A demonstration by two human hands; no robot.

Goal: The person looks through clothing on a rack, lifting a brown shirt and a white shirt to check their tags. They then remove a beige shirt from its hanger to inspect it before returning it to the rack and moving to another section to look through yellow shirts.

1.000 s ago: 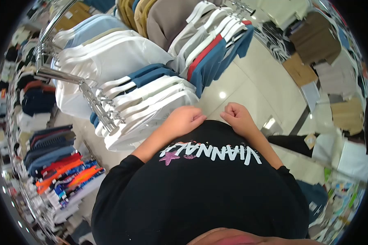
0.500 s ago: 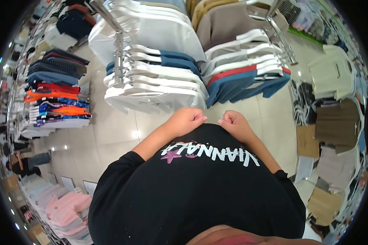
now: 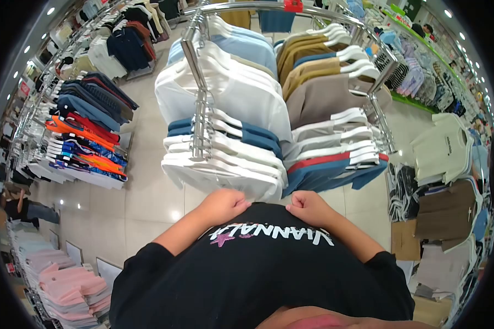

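Note:
My left hand point(image 3: 225, 206) is closed in a loose fist at the front of my black shirt point(image 3: 258, 268), just below the white garments point(image 3: 230, 175) on the rack. A little to the right, my right hand point(image 3: 307, 207) is curled too, near the blue garments point(image 3: 335, 174). The two hands are apart, and neither shows anything in it. Both touch or hover close to the shirt front; which one is unclear. White hangers hold the garments on chrome rails point(image 3: 200, 118).
More racks of clothes point(image 3: 93, 104) stand at the left, with folded pink garments point(image 3: 71, 285) below. Another person point(image 3: 27, 207) is at the far left edge. Brown and pale tops point(image 3: 444, 211) hang at the right beside a cardboard box point(image 3: 405, 240).
The view has tilted up, so racks farther back show and my hands sit lower in the frame. My hands remain closed, with a slightly wider gap between them.

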